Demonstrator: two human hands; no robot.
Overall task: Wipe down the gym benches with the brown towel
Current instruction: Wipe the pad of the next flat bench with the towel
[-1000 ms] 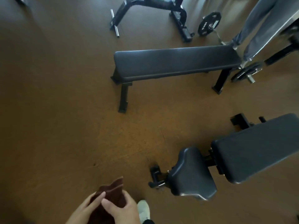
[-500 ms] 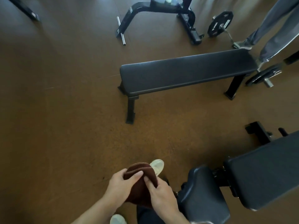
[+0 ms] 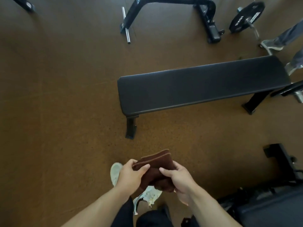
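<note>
Towel (image 3: 156,167) first: brown, folded into a thick pad, held low in front of the body over the floor (image 3: 65,112). Left hand (image 3: 131,175) pinches its left edge, thumb on top; right hand (image 3: 177,178) curls round the right and lower part. It looks soft and light, likely to unfold if taken by one layer, so the grip belongs across the whole fold, palm flat on top for wiping.

Shoes (image 3: 144,194) show just below the hands. At the lower right corner sits part of a second bench (image 3: 265,208), its frame (image 3: 282,159) sticking out toward the walking path.

Ahead lies bare floor, then the flat bench (image 3: 201,84), long side facing, its near leg (image 3: 131,126) jutting out at the left end. That left end has open room around it. At the right end another person's feet (image 3: 272,45) and a plate (image 3: 246,16) crowd the space. Further back stands a rack base (image 3: 172,15).
</note>
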